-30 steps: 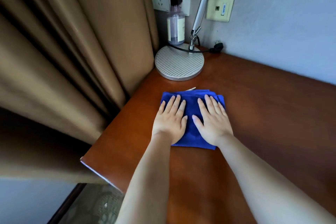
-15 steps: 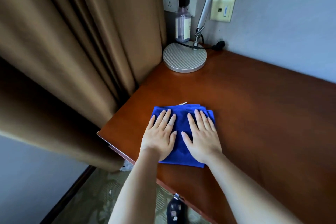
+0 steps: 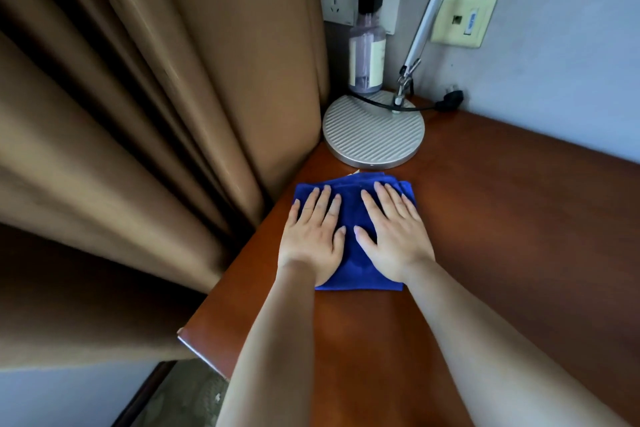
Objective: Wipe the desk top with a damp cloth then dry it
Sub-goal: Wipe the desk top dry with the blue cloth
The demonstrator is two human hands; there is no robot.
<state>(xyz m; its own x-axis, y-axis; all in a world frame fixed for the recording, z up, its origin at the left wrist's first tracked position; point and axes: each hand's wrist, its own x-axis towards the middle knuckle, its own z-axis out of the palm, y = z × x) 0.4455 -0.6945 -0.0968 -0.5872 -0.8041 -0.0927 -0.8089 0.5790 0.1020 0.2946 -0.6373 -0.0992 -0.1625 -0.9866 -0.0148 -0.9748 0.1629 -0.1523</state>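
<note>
A folded blue cloth [image 3: 352, 217] lies on the reddish-brown wooden desk top [image 3: 519, 225], close to the desk's left edge and just in front of the lamp base. My left hand [image 3: 313, 236] rests flat on the cloth's left half, fingers spread and pointing away from me. My right hand [image 3: 393, 236] lies flat on its right half in the same way. Both palms press down on the cloth; neither hand curls around it. The cloth's far edge almost touches the lamp base.
A round ribbed lamp base [image 3: 372, 135] with a slanted metal arm stands in the far left corner, a clear bottle [image 3: 367, 55] behind it. A black cable and plug [image 3: 450, 100] lie by the wall. A brown curtain [image 3: 156, 114] hangs against the desk's left edge.
Half a second ago both hands had drawn the cloth back toward the desk's near edge. Now they have pushed it forward again, up to the lamp base.
</note>
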